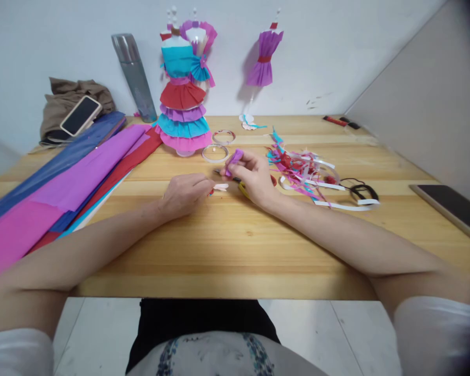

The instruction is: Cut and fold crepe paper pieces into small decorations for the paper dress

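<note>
My right hand (254, 175) pinches a small crumpled piece of purple crepe paper (235, 161) between thumb and fingers, just above the table. Beneath that hand lies a pair of scissors (243, 189) with yellow and red on the handles, partly covered by it. My left hand (188, 193) rests low over the wood to the left, its fingers curled together. By its fingertips are a small pale strip (221, 187) and a bit of red and blue; whether the fingers grip them is hidden. Two tape rolls (215, 153) lie just behind the hands.
A doll form in tiered crepe paper (184, 109) stands behind, with another beside it; a purple-dressed form (265, 60) is further right. Paper scraps (301, 167) pile at right, near a phone (450, 209). Crepe sheets (82, 177), a bottle (135, 78) and another phone (81, 115) are left.
</note>
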Available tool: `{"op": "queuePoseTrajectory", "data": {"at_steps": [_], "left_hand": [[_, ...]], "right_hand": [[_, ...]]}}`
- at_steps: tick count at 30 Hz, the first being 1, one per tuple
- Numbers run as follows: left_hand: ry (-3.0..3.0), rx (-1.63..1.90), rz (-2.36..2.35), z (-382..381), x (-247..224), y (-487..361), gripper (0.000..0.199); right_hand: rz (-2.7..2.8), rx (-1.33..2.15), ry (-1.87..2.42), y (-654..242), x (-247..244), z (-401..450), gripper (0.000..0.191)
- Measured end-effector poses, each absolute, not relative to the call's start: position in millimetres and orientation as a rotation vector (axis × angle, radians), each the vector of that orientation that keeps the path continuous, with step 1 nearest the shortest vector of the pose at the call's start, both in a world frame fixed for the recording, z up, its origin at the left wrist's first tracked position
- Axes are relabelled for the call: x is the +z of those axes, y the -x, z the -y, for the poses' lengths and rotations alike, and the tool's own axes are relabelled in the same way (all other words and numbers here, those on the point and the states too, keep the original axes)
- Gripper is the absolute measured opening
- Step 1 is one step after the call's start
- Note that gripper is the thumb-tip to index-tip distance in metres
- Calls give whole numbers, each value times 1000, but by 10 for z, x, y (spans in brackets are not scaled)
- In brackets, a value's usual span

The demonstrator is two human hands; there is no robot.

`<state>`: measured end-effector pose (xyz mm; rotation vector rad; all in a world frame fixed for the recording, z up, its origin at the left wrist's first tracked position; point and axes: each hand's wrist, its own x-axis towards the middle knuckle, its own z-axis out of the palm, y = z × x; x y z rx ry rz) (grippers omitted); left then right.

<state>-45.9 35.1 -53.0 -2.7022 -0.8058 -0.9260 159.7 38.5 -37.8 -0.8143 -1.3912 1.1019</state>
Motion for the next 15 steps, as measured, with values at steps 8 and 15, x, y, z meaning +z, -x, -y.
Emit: {"op": "queuePoseTrajectory", "data": {"at_steps": [8, 15], "left_hand": [[2876, -1237, 974, -280, -477, 378, 15], [2965, -1551, 1315, -323, -475, 389, 11]], "right_hand": [[1616, 817, 975, -1621, -439, -408, 8], [1848, 532, 952, -1629, -421, -351, 13]]}}
